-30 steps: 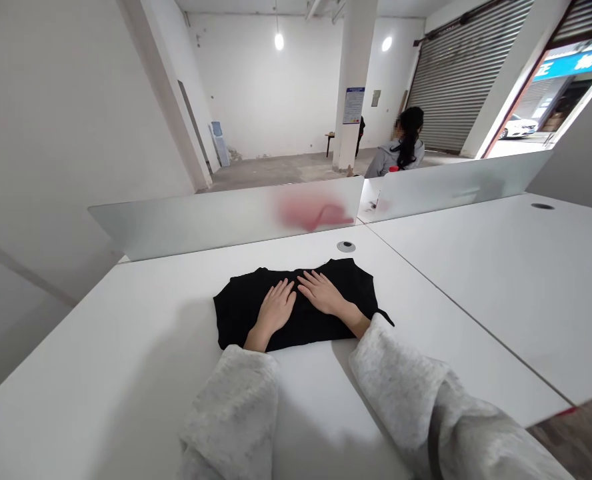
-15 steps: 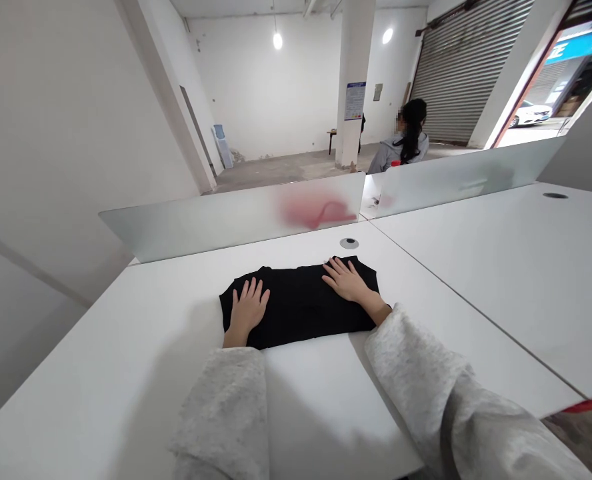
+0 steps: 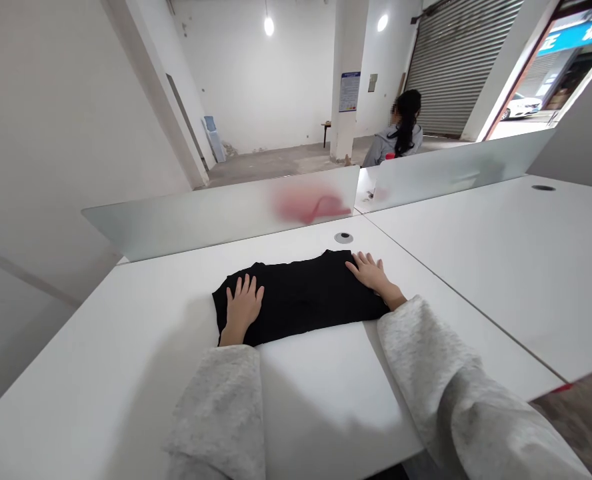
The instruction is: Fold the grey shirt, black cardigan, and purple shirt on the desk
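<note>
A piece of black folded clothing (image 3: 303, 297) lies flat on the white table (image 3: 321, 393), wider than it is deep; its exact kind cannot be made out. On its left end rests my left hand (image 3: 244, 303), palm down with the fingers spread. My right hand (image 3: 371, 272) lies flat at the right end, fingers stretched out over the cloth's edge. Neither hand grips the fabric. Grey sleeves cover both forearms.
A frosted divider (image 3: 216, 217) runs along the table's far side, with a blurred red shape behind it. Near it is a round cable hole (image 3: 344, 238). A second white tabletop (image 3: 466, 247) joins on the right. Beyond the divider sits a person (image 3: 399, 137).
My right hand has slid outward to the right edge of the black cloth. My left hand stays on the left end. The whole view has shifted slightly.
</note>
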The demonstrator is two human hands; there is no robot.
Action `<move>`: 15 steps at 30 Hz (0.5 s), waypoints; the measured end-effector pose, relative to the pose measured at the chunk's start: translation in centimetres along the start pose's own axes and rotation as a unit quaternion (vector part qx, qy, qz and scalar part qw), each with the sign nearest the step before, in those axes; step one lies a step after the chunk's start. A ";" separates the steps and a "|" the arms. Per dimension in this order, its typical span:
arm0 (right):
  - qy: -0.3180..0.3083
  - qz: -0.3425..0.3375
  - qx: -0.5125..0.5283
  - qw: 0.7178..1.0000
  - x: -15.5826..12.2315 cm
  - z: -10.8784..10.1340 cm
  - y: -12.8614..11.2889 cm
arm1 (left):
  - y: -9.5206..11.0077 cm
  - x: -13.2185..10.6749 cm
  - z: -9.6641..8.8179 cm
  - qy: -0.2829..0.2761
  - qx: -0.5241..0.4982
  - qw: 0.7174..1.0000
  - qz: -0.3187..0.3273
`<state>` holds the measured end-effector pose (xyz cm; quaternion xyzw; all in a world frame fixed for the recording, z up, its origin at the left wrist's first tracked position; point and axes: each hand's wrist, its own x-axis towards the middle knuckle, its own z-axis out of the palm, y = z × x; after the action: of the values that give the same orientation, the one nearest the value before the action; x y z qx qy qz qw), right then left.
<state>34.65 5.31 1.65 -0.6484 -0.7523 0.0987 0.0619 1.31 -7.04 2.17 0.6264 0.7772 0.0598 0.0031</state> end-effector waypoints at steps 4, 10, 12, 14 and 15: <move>0.017 -0.011 0.018 1.000 0.1 0.2 0.2 | 0.1 -0.1 0.0 0.019 0.008 1.000 0.005; 0.034 -0.019 0.027 0.999 0.5 0.8 0.6 | 0.1 -0.3 0.2 0.049 0.011 0.999 0.020; 0.036 -0.020 0.027 0.999 0.7 0.9 0.6 | 0.1 -0.3 0.2 0.054 0.016 0.998 0.022; 0.038 -0.023 0.027 0.999 0.7 0.9 0.7 | 0.2 -0.3 0.2 0.052 0.018 0.998 0.021; 0.039 -0.025 0.027 0.999 0.7 0.9 0.7 | 0.2 -0.3 0.2 0.050 0.018 0.998 0.020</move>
<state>34.98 6.04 0.60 -0.6310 -0.7622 0.0924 0.1111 1.58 -7.30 2.00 0.6383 0.7644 0.0771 -0.0479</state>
